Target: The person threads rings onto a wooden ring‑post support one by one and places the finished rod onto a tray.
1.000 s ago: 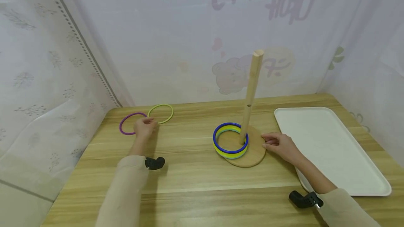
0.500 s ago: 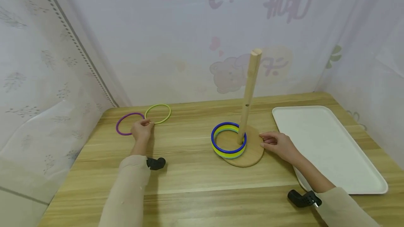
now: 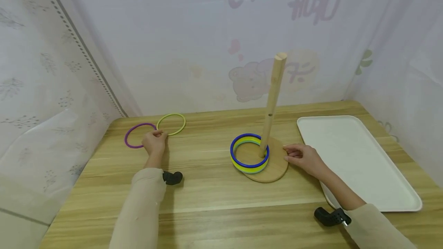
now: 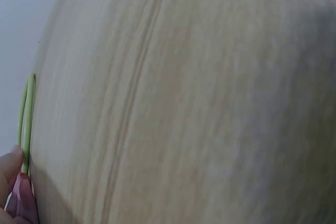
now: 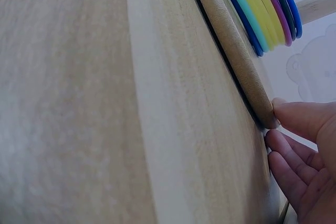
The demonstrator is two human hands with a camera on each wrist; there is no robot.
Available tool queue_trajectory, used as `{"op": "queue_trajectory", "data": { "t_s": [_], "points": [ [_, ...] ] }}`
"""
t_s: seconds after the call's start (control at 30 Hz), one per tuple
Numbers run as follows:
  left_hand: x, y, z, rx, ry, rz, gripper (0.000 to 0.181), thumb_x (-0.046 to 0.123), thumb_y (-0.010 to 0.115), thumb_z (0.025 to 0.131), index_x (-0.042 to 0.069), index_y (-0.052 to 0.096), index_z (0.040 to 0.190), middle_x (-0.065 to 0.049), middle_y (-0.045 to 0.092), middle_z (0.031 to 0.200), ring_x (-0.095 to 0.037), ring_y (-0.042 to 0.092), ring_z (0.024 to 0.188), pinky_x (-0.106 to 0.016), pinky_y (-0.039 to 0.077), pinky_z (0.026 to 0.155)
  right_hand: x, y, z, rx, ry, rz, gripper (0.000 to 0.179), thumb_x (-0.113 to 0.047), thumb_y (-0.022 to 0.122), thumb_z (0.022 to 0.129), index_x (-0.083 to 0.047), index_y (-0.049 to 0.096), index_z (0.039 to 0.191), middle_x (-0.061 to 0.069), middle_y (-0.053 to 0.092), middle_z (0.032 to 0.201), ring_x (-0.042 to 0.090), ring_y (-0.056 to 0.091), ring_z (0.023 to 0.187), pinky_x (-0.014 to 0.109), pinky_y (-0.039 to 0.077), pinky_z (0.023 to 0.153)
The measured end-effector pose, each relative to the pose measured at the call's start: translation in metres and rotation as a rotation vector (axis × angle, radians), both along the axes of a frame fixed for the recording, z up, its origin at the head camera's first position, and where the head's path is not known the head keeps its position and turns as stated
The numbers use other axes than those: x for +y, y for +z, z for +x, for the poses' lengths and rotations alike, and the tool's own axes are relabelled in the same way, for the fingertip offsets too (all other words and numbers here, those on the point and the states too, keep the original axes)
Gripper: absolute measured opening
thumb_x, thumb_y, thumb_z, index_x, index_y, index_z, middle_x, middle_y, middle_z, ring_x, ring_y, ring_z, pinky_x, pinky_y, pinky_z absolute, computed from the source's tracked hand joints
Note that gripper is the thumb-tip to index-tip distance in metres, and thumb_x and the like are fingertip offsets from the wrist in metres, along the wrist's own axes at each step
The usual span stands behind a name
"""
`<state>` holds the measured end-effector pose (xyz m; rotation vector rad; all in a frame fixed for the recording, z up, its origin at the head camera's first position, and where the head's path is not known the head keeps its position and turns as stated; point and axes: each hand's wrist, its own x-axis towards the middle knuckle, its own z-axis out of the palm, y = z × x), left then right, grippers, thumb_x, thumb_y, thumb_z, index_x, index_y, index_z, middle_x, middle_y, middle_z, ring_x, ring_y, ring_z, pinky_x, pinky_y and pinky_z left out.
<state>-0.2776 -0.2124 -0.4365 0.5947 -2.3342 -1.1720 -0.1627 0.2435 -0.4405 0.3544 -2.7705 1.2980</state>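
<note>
My left hand (image 3: 154, 141) pinches the near edge of a yellow-green ring (image 3: 185, 120) lying at the table's back left. In the left wrist view, thumb and fingers (image 4: 10, 163) meet at the ring's rim. A purple ring (image 3: 126, 137) lies just left of it, partly behind the hand. On the right, my right hand (image 3: 306, 160) grips the edge of a round wooden base (image 3: 278, 164), thumb on top and fingers at its side. An upright wooden peg (image 3: 271, 103) rises from the base. Several stacked rings (image 3: 250, 167), dark blue on top, encircle the peg and overhang the base's left side.
A white rectangular tray (image 3: 360, 156) lies on the wooden table (image 3: 207, 218) at the right, under the right forearm. Printed cloth (image 3: 173, 49) hangs along the back and sides. Black wrist devices (image 3: 332, 217) sit at both cuffs.
The head view has shifted slightly, so everything sits a little further left in it. Both hands keep their places on the ring and the base.
</note>
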Motion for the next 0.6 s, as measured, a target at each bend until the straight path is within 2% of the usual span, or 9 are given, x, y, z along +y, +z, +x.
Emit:
{"op": "queue_trajectory", "data": {
  "t_s": [0.13, 0.3, 0.47, 0.6],
  "points": [
    [0.002, -0.001, -0.002, -0.013, 0.022, 0.007, 0.020, 0.008, 0.072, 0.078, -0.005, 0.070, 0.093, -0.019, 0.064, 0.080, -0.022, 0.053, 0.069, -0.031, 0.044, 0.065, 0.000, 0.000, -0.001, -0.005, 0.002, 0.001, 0.034, -0.006, 0.070, 0.080, 0.007, 0.062, 0.111, 0.019, 0.063, 0.104, 0.025, 0.063, 0.084, 0.023, 0.052, 0.070],
    [0.004, 0.005, 0.001, -0.039, -0.004, 0.031, 0.023, 0.006, 0.072, 0.076, -0.008, 0.069, 0.095, -0.022, 0.065, 0.089, -0.032, 0.059, 0.082, -0.037, 0.048, 0.076, 0.000, 0.001, -0.001, -0.002, 0.006, 0.003, 0.033, -0.006, 0.070, 0.081, 0.006, 0.062, 0.110, 0.019, 0.063, 0.103, 0.025, 0.063, 0.084, 0.023, 0.052, 0.069],
    [0.002, 0.011, 0.007, -0.087, -0.094, 0.034, 0.023, 0.002, 0.071, 0.075, -0.007, 0.068, 0.097, -0.022, 0.066, 0.092, -0.033, 0.060, 0.087, -0.036, 0.050, 0.076, 0.000, 0.001, 0.000, 0.001, 0.015, -0.002, 0.033, -0.006, 0.070, 0.081, 0.007, 0.062, 0.110, 0.019, 0.063, 0.103, 0.025, 0.063, 0.083, 0.023, 0.052, 0.069],
    [0.000, 0.014, 0.010, -0.123, -0.198, -0.031, 0.024, -0.002, 0.066, 0.074, -0.007, 0.068, 0.098, -0.020, 0.067, 0.089, -0.031, 0.060, 0.084, -0.023, 0.048, 0.065, 0.000, 0.000, 0.000, 0.006, 0.013, -0.006, 0.033, -0.006, 0.070, 0.080, 0.006, 0.062, 0.110, 0.019, 0.064, 0.103, 0.025, 0.064, 0.083, 0.022, 0.052, 0.068]
  ]
}}
